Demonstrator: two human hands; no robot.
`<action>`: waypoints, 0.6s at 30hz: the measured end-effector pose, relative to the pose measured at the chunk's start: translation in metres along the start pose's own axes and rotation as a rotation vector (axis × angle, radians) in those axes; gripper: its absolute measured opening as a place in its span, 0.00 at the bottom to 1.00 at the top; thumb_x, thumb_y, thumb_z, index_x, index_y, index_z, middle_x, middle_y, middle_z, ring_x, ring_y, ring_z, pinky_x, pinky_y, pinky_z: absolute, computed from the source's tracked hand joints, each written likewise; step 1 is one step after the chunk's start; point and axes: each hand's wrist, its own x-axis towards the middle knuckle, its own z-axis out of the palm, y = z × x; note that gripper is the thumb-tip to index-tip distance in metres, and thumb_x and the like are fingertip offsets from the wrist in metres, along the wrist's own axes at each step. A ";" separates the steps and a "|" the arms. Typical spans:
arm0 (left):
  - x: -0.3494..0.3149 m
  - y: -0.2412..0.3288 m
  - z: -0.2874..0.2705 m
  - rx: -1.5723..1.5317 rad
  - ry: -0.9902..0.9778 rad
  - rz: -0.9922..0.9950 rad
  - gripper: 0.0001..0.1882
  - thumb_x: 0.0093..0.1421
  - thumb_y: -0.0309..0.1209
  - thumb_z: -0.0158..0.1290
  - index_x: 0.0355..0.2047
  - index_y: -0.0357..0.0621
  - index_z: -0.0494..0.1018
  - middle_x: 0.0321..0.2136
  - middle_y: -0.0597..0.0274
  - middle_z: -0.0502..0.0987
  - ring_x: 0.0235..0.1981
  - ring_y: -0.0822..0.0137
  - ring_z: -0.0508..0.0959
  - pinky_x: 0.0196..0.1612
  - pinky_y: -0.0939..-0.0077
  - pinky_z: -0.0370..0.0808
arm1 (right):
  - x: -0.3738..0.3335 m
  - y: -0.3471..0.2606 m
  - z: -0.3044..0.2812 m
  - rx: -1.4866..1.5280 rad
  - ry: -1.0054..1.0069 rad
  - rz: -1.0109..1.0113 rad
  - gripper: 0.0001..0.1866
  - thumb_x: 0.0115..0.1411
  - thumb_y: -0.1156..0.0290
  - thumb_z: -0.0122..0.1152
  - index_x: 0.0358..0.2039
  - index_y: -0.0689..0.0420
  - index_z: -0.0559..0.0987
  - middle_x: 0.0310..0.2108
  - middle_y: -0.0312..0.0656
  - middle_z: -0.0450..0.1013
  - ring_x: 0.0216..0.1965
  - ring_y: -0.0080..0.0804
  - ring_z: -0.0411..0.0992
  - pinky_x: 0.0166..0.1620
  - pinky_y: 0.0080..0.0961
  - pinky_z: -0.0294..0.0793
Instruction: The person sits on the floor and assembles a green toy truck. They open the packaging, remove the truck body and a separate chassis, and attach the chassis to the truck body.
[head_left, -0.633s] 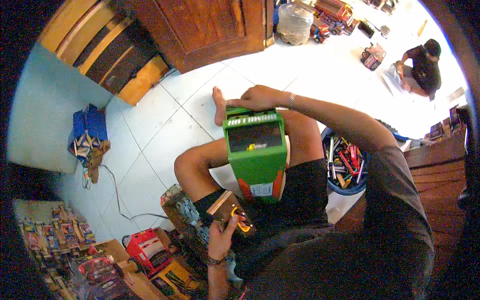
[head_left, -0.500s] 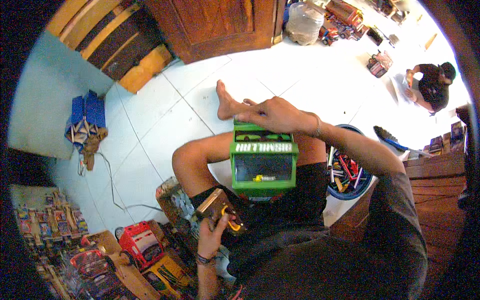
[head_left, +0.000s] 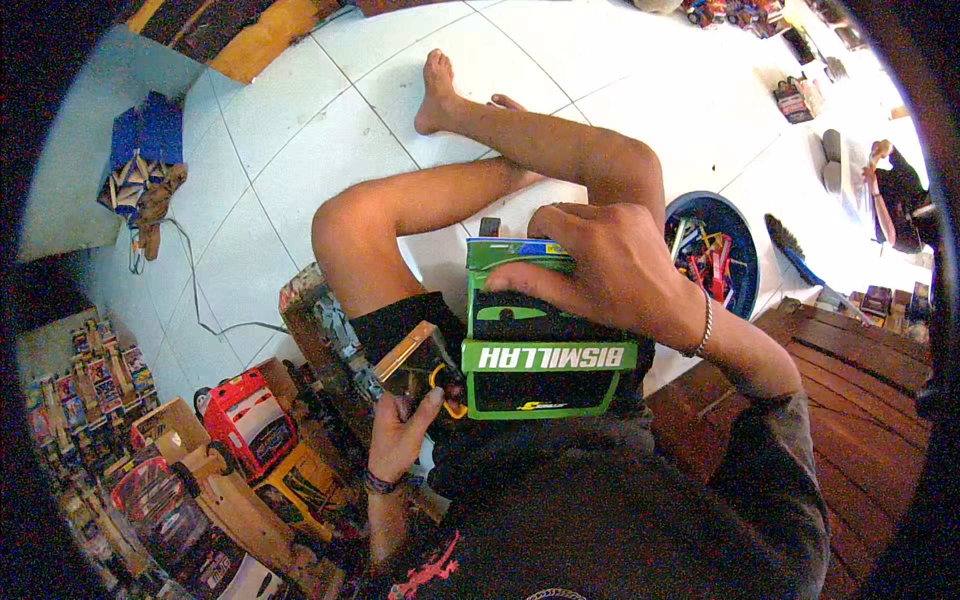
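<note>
A: Why do so many things lie near to the person?

B: For easy reach, I suppose. On the white tiled floor, a round blue tub stands beside the right leg; its wall keeps many loose coloured pieces together. An open box is along the left thigh, and to the left of it is a red toy truck cab.

A: And where is the green toy truck cab?

B: Over the lap, close before the belly. The right hand is closed around its far end, the thumb lying across it. This grip probably steadies the cab; whether the lap also carries it, I cannot tell.

A: How does it look?

B: It is boxy, with a smooth green shell, perhaps painted. The windscreen is dark, and the white lettering is upside down for the person.

A: What about the left hand?

B: It pinches a smaller wood-edged piece, just beside the cab, maybe in order not to cover it. The edge is a straight, light brown strip. Smallest is a yellow loop, curved and smooth, near the thumb; its fastening I cannot see.
</note>
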 end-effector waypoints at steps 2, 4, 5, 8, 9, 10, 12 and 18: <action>0.001 0.008 -0.004 0.129 -0.028 -0.123 0.18 0.65 0.29 0.55 0.54 0.38 0.72 0.50 0.59 0.78 0.51 0.65 0.75 0.58 0.67 0.70 | -0.002 -0.001 -0.001 -0.020 -0.055 0.016 0.30 0.57 0.39 0.60 0.31 0.58 0.80 0.25 0.48 0.78 0.25 0.49 0.78 0.29 0.43 0.77; 0.001 0.018 -0.003 0.114 -0.016 -0.146 0.17 0.65 0.30 0.55 0.53 0.38 0.73 0.49 0.59 0.78 0.50 0.65 0.76 0.57 0.67 0.70 | -0.001 -0.001 -0.002 -0.011 0.015 -0.019 0.26 0.54 0.44 0.67 0.26 0.59 0.78 0.23 0.47 0.77 0.24 0.47 0.77 0.28 0.39 0.75; 0.002 0.022 -0.002 0.161 0.026 -0.224 0.17 0.65 0.30 0.56 0.53 0.38 0.73 0.49 0.59 0.78 0.50 0.65 0.76 0.56 0.67 0.70 | 0.000 -0.001 -0.002 -0.010 0.027 -0.017 0.25 0.52 0.46 0.70 0.23 0.59 0.78 0.21 0.46 0.76 0.23 0.46 0.77 0.27 0.37 0.74; 0.002 0.036 0.004 -0.077 -0.031 -0.048 0.14 0.64 0.31 0.58 0.47 0.36 0.73 0.39 0.63 0.80 0.40 0.72 0.78 0.47 0.74 0.74 | 0.007 0.001 -0.003 0.026 0.074 -0.090 0.26 0.52 0.45 0.70 0.23 0.59 0.79 0.21 0.46 0.76 0.23 0.45 0.77 0.27 0.37 0.74; 0.003 0.039 0.005 -0.141 -0.061 -0.024 0.14 0.64 0.31 0.58 0.47 0.36 0.73 0.40 0.63 0.80 0.41 0.72 0.78 0.47 0.74 0.74 | 0.009 0.002 -0.003 0.001 0.043 -0.057 0.27 0.51 0.44 0.70 0.22 0.59 0.79 0.20 0.46 0.76 0.23 0.45 0.77 0.27 0.37 0.74; 0.005 0.040 0.007 -0.175 -0.054 0.005 0.16 0.64 0.30 0.57 0.50 0.36 0.72 0.43 0.62 0.80 0.43 0.71 0.78 0.48 0.72 0.75 | 0.012 0.001 -0.002 -0.021 0.036 -0.047 0.27 0.51 0.44 0.70 0.22 0.59 0.79 0.20 0.46 0.76 0.23 0.45 0.77 0.27 0.36 0.75; 0.007 0.042 0.005 -0.135 -0.084 0.007 0.18 0.64 0.29 0.58 0.52 0.36 0.71 0.44 0.61 0.79 0.43 0.71 0.78 0.49 0.72 0.74 | 0.016 -0.001 -0.002 -0.047 0.023 -0.018 0.28 0.51 0.42 0.69 0.22 0.59 0.79 0.19 0.48 0.75 0.23 0.46 0.77 0.27 0.37 0.75; 0.003 0.034 0.004 -0.127 -0.103 0.016 0.20 0.64 0.30 0.58 0.54 0.35 0.69 0.46 0.60 0.79 0.45 0.70 0.78 0.51 0.72 0.74 | 0.023 -0.009 0.003 0.045 0.063 -0.226 0.28 0.51 0.41 0.69 0.24 0.58 0.79 0.19 0.46 0.75 0.22 0.46 0.77 0.27 0.38 0.75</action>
